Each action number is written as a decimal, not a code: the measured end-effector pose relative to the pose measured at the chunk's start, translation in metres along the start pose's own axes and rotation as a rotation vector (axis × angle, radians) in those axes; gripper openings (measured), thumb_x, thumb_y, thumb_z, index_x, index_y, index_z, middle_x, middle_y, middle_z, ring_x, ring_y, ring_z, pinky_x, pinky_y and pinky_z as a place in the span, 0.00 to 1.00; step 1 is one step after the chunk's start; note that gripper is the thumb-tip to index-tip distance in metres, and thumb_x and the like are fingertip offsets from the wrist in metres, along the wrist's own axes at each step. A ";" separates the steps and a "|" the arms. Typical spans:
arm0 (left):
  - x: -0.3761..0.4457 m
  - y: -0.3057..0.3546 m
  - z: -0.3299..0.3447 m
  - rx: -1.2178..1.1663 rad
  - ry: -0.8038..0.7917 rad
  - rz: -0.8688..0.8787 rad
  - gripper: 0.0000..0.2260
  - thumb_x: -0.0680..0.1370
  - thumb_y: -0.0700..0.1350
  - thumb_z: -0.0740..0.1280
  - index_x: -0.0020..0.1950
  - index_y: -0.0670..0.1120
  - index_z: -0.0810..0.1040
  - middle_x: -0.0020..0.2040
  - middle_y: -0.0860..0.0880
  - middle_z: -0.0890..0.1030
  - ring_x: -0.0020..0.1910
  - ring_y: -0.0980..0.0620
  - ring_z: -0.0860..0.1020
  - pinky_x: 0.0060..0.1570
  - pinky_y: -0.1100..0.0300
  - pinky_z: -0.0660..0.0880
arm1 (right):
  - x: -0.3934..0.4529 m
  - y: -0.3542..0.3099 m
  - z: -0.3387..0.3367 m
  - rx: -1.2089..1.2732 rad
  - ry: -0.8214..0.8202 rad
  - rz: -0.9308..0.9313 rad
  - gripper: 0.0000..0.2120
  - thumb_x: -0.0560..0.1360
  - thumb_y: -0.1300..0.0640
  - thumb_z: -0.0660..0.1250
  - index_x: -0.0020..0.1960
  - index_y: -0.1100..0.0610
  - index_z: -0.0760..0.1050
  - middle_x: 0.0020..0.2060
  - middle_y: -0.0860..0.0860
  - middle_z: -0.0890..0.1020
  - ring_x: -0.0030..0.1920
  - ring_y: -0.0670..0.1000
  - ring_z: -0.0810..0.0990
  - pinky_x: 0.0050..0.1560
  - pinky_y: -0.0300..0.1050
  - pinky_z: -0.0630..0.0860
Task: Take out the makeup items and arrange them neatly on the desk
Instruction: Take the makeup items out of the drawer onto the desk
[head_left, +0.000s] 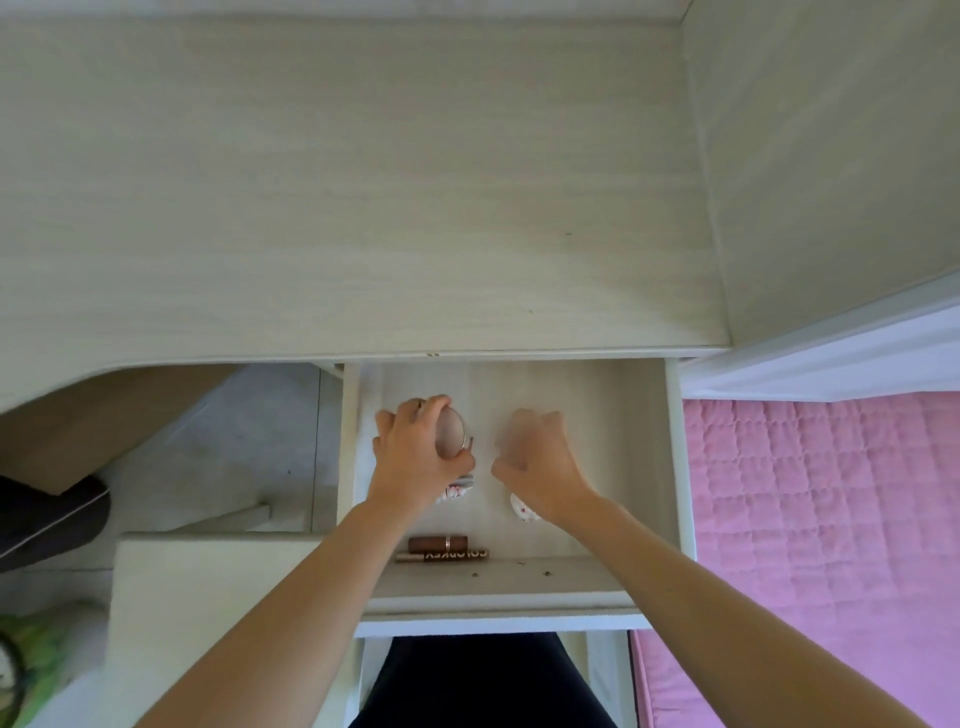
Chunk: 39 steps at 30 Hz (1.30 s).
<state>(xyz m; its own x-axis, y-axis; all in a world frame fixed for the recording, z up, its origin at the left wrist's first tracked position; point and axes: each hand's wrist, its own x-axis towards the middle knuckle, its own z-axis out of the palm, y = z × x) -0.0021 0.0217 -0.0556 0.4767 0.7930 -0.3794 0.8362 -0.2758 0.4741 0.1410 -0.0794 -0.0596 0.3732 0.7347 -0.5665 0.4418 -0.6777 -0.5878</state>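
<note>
An open drawer (644, 467) of pale wood sits under the desk top (363, 208). My left hand (415, 452) is shut on a round pink compact (453, 432) at the drawer's back left. My right hand (535, 462) hovers blurred in the drawer's middle, fingers curled; whether it holds anything is unclear. A small white tube with red print (458, 489) lies under my left wrist. Another white item (521, 508) peeks from under my right wrist. A brown lipstick (437, 543) and a brown "COLORKEY" pencil (447, 555) lie at the drawer's front edge.
A bed with a pink quilt (831, 519) is to the right of the drawer. A white stool or box (208, 597) stands at the lower left, with floor (234, 457) behind it. A cabinet side panel (831, 156) walls the desk's right.
</note>
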 end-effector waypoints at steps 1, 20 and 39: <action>-0.005 0.002 -0.004 -0.038 0.012 0.006 0.30 0.66 0.56 0.74 0.65 0.54 0.69 0.62 0.51 0.72 0.58 0.46 0.65 0.52 0.55 0.68 | -0.006 -0.003 -0.004 0.017 0.014 -0.014 0.27 0.68 0.52 0.67 0.66 0.50 0.62 0.53 0.49 0.61 0.56 0.55 0.69 0.58 0.47 0.71; 0.030 0.022 -0.141 -0.099 0.323 0.097 0.30 0.66 0.47 0.73 0.66 0.54 0.68 0.67 0.51 0.68 0.62 0.46 0.61 0.49 0.57 0.68 | 0.028 -0.135 -0.103 -0.325 0.187 -0.408 0.32 0.70 0.50 0.66 0.72 0.50 0.60 0.62 0.52 0.61 0.62 0.56 0.63 0.55 0.49 0.74; 0.193 0.000 -0.207 0.170 0.189 0.157 0.30 0.71 0.38 0.68 0.72 0.51 0.64 0.76 0.47 0.55 0.70 0.40 0.55 0.49 0.47 0.78 | 0.170 -0.227 -0.113 -0.568 0.231 -0.375 0.33 0.72 0.54 0.65 0.74 0.54 0.56 0.67 0.53 0.61 0.66 0.57 0.63 0.59 0.52 0.72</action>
<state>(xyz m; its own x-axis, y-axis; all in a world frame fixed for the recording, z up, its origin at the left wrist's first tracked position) 0.0339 0.2872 0.0358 0.5582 0.8160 -0.1502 0.7974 -0.4775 0.3689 0.1965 0.2029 0.0427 0.2481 0.9452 -0.2120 0.9068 -0.3036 -0.2924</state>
